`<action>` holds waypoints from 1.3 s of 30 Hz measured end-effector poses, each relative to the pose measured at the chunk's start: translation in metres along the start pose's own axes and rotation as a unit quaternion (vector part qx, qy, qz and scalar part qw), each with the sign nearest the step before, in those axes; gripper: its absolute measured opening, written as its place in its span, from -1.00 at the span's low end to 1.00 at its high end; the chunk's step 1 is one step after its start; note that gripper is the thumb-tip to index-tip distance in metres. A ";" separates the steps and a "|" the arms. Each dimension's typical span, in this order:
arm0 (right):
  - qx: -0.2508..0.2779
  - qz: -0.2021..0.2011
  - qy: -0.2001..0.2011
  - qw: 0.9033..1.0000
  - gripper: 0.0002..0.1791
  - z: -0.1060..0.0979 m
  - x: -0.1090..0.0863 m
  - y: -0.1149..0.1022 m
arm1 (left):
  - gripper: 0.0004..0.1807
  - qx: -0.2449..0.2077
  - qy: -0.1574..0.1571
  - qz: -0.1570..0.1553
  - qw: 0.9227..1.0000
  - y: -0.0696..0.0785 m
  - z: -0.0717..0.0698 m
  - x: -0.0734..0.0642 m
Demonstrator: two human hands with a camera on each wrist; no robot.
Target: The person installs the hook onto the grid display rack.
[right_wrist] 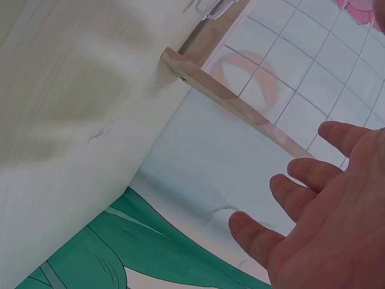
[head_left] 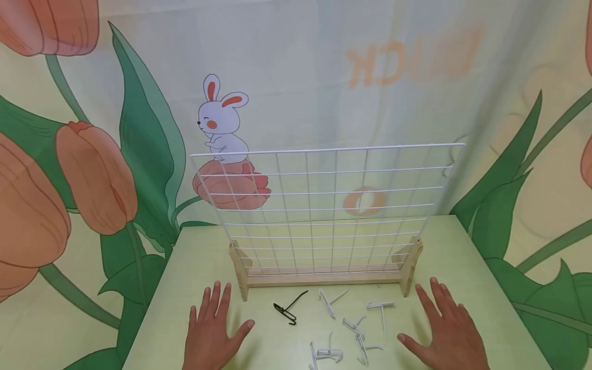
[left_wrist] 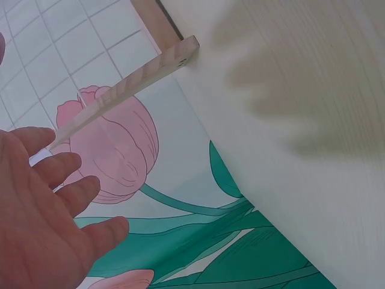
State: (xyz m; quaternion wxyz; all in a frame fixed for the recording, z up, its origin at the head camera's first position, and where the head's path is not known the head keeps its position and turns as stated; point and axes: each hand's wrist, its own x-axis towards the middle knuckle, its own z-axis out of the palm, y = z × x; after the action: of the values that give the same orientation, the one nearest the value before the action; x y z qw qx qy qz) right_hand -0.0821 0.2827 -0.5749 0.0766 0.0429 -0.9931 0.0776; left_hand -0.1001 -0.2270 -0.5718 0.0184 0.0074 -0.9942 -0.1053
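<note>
My left hand [head_left: 213, 329] is held over the table's left side, fingers spread, holding nothing. My right hand [head_left: 448, 331] mirrors it on the right, also spread and holding nothing. Between them lie several white wire hooks [head_left: 363, 349] and one black wire hook [head_left: 285, 312], the black one nearest the left hand. Behind the hooks stands a white wire grid panel [head_left: 321, 209], upright in a wooden stand [head_left: 324, 279]. Each wrist view shows spread fingers, with one leg of the stand [left_wrist: 126, 90] beyond the left hand and the other leg [right_wrist: 234, 105] beyond the right.
The pale table [head_left: 199, 257] ends just behind the stand. A printed curtain [head_left: 296, 77] with tulips and a rabbit hangs at the back and both sides. One white hook [head_left: 383, 313] lies close to the stand's right leg.
</note>
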 end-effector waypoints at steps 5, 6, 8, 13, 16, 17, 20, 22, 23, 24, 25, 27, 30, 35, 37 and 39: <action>-0.003 0.005 -0.017 1.000 0.33 0.000 0.002 -0.002 | 0.18 -0.009 0.020 0.013 1.000 0.000 -0.001 0.002; -0.002 0.006 -0.023 1.000 0.33 -0.001 0.003 -0.002 | 0.17 -0.013 0.026 0.017 0.999 0.000 -0.001 0.003; -0.002 0.008 -0.034 0.999 0.33 -0.001 0.004 -0.003 | 0.16 -0.016 0.032 0.022 0.999 0.000 0.000 0.003; 0.007 0.003 -0.039 0.999 0.30 -0.001 0.003 -0.004 | 0.16 -0.025 0.038 0.024 0.999 -0.002 0.004 0.003; 0.014 -0.005 -0.019 1.000 0.23 0.001 0.003 -0.004 | 0.15 -0.035 0.042 0.026 0.998 -0.003 0.005 0.005; 0.018 -0.010 -0.009 1.000 0.19 0.001 0.003 -0.004 | 0.15 -0.037 0.043 0.027 0.998 -0.004 0.006 0.006; 0.035 -0.022 0.029 0.999 0.04 0.005 0.004 -0.004 | 0.13 -0.063 0.049 0.029 0.996 -0.006 0.007 0.008; 0.052 -0.029 0.054 0.997 -0.08 0.008 0.006 -0.005 | 0.11 -0.086 0.059 0.032 0.994 -0.009 0.009 0.009; 0.060 -0.029 0.061 0.996 -0.13 0.010 0.006 -0.005 | 0.09 -0.098 0.064 0.033 0.993 -0.010 0.010 0.010; 0.069 -0.026 0.063 0.995 -0.18 0.012 0.006 -0.006 | 0.07 -0.110 0.069 0.033 0.991 -0.010 0.011 0.010; 0.076 -0.023 0.064 0.995 -0.21 0.014 0.007 -0.007 | 0.05 -0.120 0.074 0.032 0.990 -0.011 0.012 0.011; 0.087 -0.009 0.053 0.995 -0.25 0.017 0.007 -0.010 | 0.01 -0.134 0.075 0.022 0.988 -0.011 0.012 0.014; 0.094 0.010 0.039 0.995 -0.28 0.022 0.007 -0.014 | -0.05 -0.153 0.077 0.002 0.985 -0.010 0.015 0.019; 0.095 0.015 0.076 0.992 -0.35 0.029 0.009 -0.019 | -0.12 -0.182 0.102 -0.007 0.978 -0.013 0.024 0.029; 0.099 0.023 0.084 0.991 -0.38 0.032 0.011 -0.021 | -0.14 -0.193 0.114 -0.002 0.975 -0.013 0.027 0.031; 0.105 0.037 0.080 0.991 -0.40 0.035 0.011 -0.021 | -0.17 -0.207 0.126 0.007 0.970 -0.013 0.030 0.034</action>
State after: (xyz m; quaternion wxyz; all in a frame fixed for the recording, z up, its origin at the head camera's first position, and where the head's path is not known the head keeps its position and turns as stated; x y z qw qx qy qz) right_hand -0.0964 0.2552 -0.6045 0.1475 0.0077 -0.9711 0.1877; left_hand -0.1348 -0.2344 -0.6029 0.1455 0.0099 -0.9404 -0.3072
